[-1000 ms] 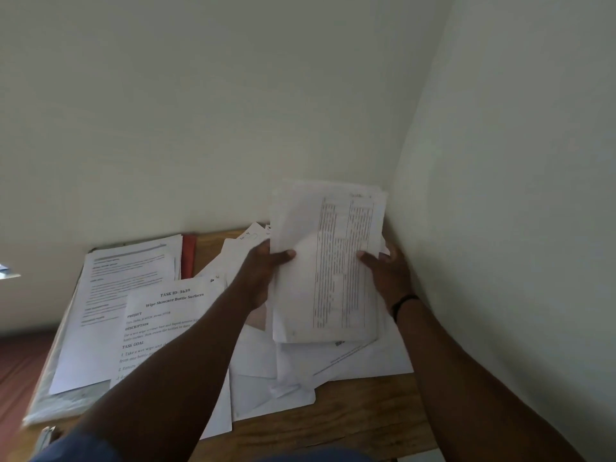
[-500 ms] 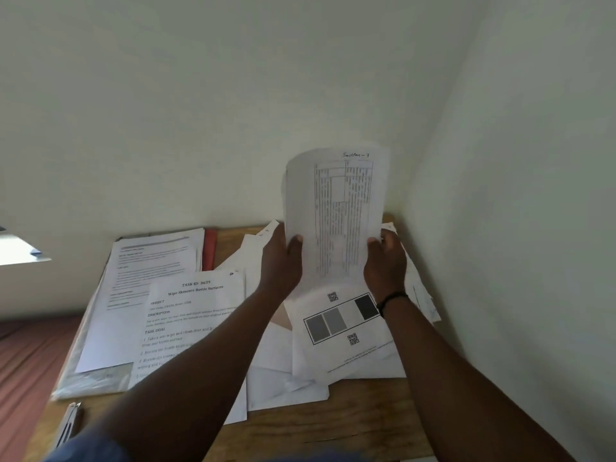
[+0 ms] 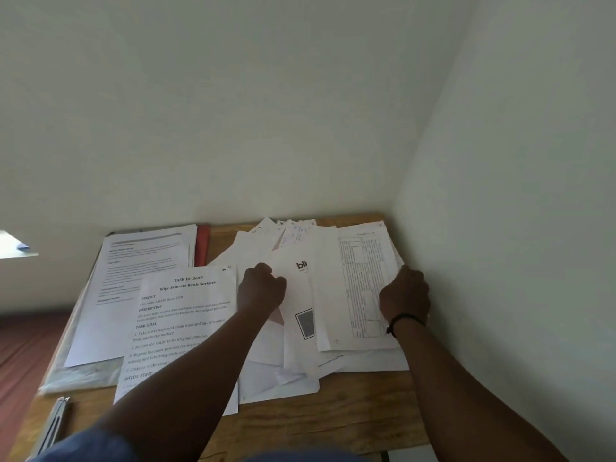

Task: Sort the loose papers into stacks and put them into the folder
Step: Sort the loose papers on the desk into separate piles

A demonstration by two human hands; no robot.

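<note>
Loose papers (image 3: 293, 328) lie in a fanned, overlapping heap at centre and centre right of the frame, on a wooden counter (image 3: 333, 415) pushed into a wall corner. Topmost at right: a sheet with a printed table (image 3: 353, 288), lying flat, long side running away from the viewer, handwriting at its top edge too small to read. Just left of it, partly covered, a sheet with a bold "bli" logo (image 3: 296, 281) and a grey rectangle lower down.

Right hand (image 3: 405, 295) sits at the right edge of the table sheet, fingers curled over that edge; whether it pinches the sheet or only rests on it, cannot tell. Dark band on that wrist. Left hand (image 3: 261, 290) rests on the heap left of the logo sheet, fingers curled under; what they hold, if anything, is hidden.

Left of centre: a typed sheet headed "TASK ID: 3639" (image 3: 183, 328), overlapping a neater stack of printed pages (image 3: 133, 288) at centre left. That stack lies on a clear plastic sleeve (image 3: 76, 378); a red folder (image 3: 201, 245) shows as a strip behind it. Lower left corner: a thin metallic object (image 3: 53, 425), unclear what. Pale walls (image 3: 266, 111) fill the upper frame.
</note>
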